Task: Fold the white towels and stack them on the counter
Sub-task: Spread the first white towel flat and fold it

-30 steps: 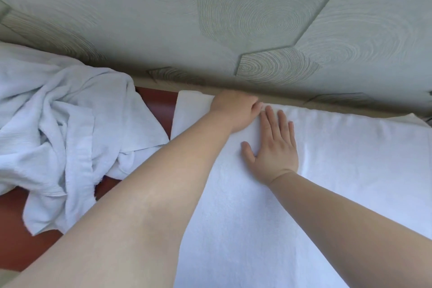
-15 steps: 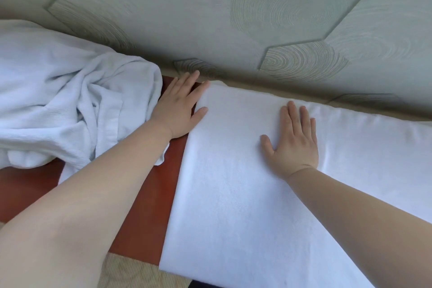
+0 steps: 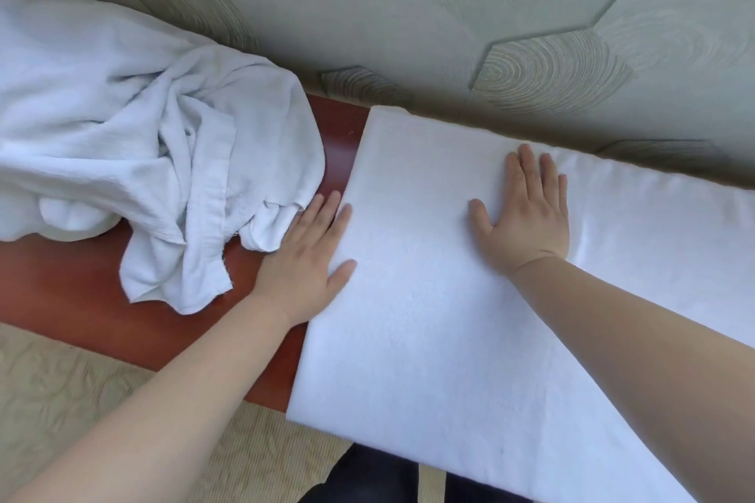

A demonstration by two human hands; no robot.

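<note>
The left hand [image 3: 306,253] lies flat at the centre of the frame, fingers straight and close together, thumb spread to the right. It grips nothing. Its thumb and forefinger press on the left edge of the spread towel [image 3: 429,339], and the rest of the palm sits over the red-brown counter [image 3: 69,290]. The right hand [image 3: 527,212], right of centre, is likewise fully flat, palm down on the same towel near its far edge, with nothing held.

The spread towel is smooth. Its long axis runs along the patterned wall [image 3: 367,12] from the middle of the frame out past the right edge, sloping slightly down to the right. Its short left edge slants from upper centre to lower centre, and its near side reaches over the front of the counter at the bottom.

A crumpled heap of towels [image 3: 122,127] fills the left and upper left of the frame on the counter. Its nearest hem is just beside the left hand's fingertips [image 3: 333,198]; whether they touch cannot be told.
</note>
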